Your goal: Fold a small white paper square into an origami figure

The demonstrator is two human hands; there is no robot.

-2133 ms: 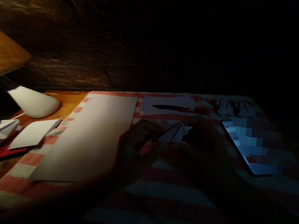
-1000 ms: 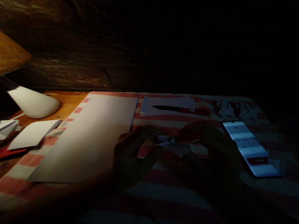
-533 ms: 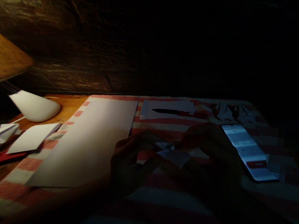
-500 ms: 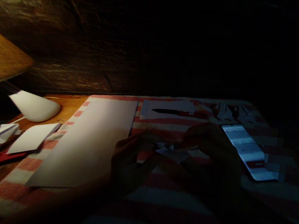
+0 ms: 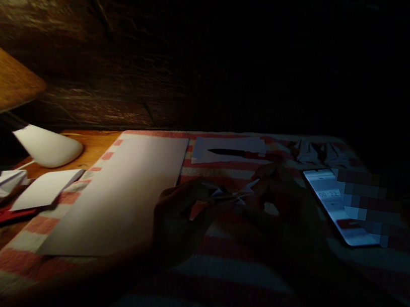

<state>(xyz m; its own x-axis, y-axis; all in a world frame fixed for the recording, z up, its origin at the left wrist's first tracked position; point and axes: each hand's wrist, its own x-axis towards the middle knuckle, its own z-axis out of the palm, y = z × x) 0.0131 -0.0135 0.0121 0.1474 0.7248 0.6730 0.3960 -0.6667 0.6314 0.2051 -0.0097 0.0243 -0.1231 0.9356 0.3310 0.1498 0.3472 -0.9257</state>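
Observation:
In the dim middle of the head view, a small folded piece of white paper (image 5: 235,197) with pointed flaps is held above the striped cloth. My left hand (image 5: 183,216) is closed on its left side, thumb below and fingers above. Pinching the right side is my right hand (image 5: 278,202), whose fingertips are dark and partly hard to make out. A large white sheet (image 5: 127,188) lies just left of my left hand. Beyond the hands, a knife (image 5: 228,152) with a dark blade rests on smaller white paper (image 5: 202,155).
A lit phone (image 5: 334,212) lies to the right, folded paper shapes (image 5: 308,151) behind it. At the left are a lamp base (image 5: 47,146), a crumpled or folded paper (image 5: 0,185), a paper stack (image 5: 45,189) and a red object (image 5: 3,218). A dark wall (image 5: 126,61) stands behind.
My right hand has shifted slightly and its fingers have re-gripped the folded paper. One paper point now sticks up to the right. My left hand has stayed nearly in place.

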